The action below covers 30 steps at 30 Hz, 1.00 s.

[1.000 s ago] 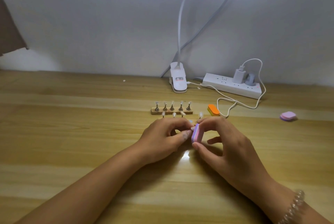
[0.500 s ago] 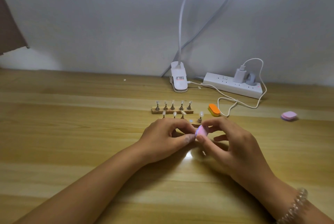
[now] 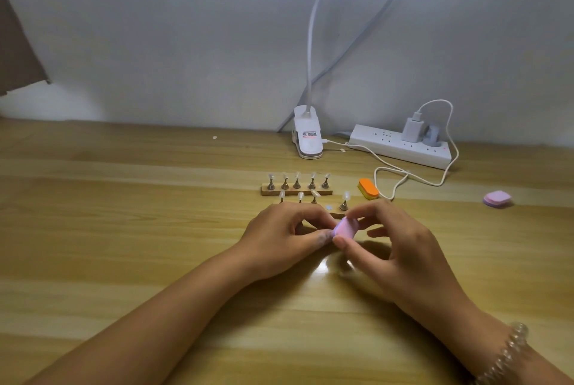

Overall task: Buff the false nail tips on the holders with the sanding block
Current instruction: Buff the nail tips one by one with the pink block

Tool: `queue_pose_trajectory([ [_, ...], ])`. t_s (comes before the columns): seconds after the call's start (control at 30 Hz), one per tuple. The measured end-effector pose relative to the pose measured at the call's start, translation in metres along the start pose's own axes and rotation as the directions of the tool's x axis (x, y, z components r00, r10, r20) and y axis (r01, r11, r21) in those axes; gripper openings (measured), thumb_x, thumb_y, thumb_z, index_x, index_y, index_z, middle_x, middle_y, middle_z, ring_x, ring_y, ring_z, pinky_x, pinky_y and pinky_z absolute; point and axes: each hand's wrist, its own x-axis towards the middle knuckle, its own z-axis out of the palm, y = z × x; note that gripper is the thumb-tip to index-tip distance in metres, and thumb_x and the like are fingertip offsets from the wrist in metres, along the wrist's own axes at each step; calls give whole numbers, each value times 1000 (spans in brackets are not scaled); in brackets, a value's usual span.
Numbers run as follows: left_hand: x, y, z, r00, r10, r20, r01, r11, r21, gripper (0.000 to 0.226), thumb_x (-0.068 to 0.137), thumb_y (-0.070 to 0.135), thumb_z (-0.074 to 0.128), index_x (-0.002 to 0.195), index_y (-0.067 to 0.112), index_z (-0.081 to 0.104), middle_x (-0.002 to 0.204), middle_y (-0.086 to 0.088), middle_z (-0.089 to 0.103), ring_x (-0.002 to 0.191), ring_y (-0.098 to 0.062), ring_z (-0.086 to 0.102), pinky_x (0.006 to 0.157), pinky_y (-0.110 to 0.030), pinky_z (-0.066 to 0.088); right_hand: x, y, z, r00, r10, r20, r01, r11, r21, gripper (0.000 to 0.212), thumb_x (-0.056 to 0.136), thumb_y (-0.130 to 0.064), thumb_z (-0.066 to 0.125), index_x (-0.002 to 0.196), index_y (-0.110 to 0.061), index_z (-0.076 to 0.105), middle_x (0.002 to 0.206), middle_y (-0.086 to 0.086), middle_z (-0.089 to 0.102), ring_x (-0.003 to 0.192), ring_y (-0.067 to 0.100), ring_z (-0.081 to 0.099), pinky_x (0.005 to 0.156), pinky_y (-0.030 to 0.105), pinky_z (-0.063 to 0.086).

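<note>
– While two forearms reach in from the bottom edge over a wooden table (image 3: 124, 229), what is the left hand (image 3: 285, 235) doing?
– Its fingers are curled, with thumb and forefinger drawn together at the centre. Whatever they pinch is hidden. I cannot tell if it is a nail tip, though that would explain the pose.
– And just beyond it?
– A wooden strip (image 3: 296, 192) carries five small metal stands, each topped with a clear nail tip and upright so the tips are easy to reach. A nearer row (image 3: 300, 196) is partly covered by the knuckles. A white clip lamp (image 3: 307, 139) sits by the wall.
– Where is the sanding block?
– The pink sanding block (image 3: 346, 227) is in the air between the hands, touching the left fingertips. The right hand (image 3: 400, 248) pinches it between thumb and forefinger, the other fingers loosely spread. This probably keeps one flat face free for rubbing.
– Anything further right?
– A lone stand (image 3: 344, 201) is just behind the block, with an orange block (image 3: 368, 188) near it. A power strip (image 3: 400, 145) lies by the wall, and a purple block (image 3: 497, 199) sits well apart at far right.
</note>
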Motion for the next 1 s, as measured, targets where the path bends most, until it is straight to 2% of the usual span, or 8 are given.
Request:
queue_pose_trajectory([
  [0.1,1,0,1,1000,0,-3,-1,1000,-31,11,92,31,66,97,34,75,83,23,68,57,8,53,61,-29,39,1,3,-1,999,40,-30,-39,999,31,22,81,-28,75,99,-21,63,96,-12,65,91,8,64,75,35,56],
  [0.2,0,2,0,1000,-9,-4,9,999,-40,20,89,32,57,99,31,74,89,14,71,58,-5,56,64,-40,51,-1,-2,1,998,-58,18,57,998,37,24,82,-21,77,101,-19,63,98,-10,65,95,10,64,75,33,56],
  [0.27,0,3,0,1000,-8,-5,8,999,-35,22,89,32,55,101,29,74,87,11,70,57,-10,56,66,-43,52,-1,-2,1,996,-83,37,81,995,57,24,82,-20,77,101,-20,62,100,-11,65,97,10,64,76,31,56],
  [0.4,0,2,0,1000,-9,-11,9,1000,-13,16,95,34,59,100,31,73,87,10,69,58,-12,56,69,-49,53,0,2,-1,1000,-6,-16,6,999,48,26,80,-18,77,99,-22,61,98,-14,65,96,8,65,75,32,57],
  [0.6,1,3,0,1000,-9,-9,9,1000,-7,15,96,32,58,99,32,72,85,12,68,57,-9,56,68,-48,54,-1,-1,0,998,-57,-3,57,997,47,24,80,-20,76,98,-22,61,99,-14,64,97,8,64,75,30,57],
  [0.77,1,2,0,1000,-27,-3,27,1000,-7,21,89,40,54,99,35,72,83,18,66,58,-4,54,69,-44,53,0,-2,0,997,-81,5,80,996,50,25,79,-22,76,99,-20,62,101,-13,64,96,7,65,74,31,58],
  [0.9,1,0,0,1000,-27,10,27,999,-17,16,90,42,59,96,39,73,90,20,70,56,6,53,63,-31,43,1,3,-1,1000,5,-22,-4,998,66,26,79,-18,78,100,-19,62,99,-13,64,96,6,65,74,30,58],
  [1.0,1,1,0,1000,-20,6,21,1000,-17,12,88,40,59,91,45,70,88,23,69,56,8,53,64,-27,39,0,-1,0,997,-77,18,77,997,15,25,80,-16,76,100,-18,62,103,-12,64,98,7,64,74,29,57],
])
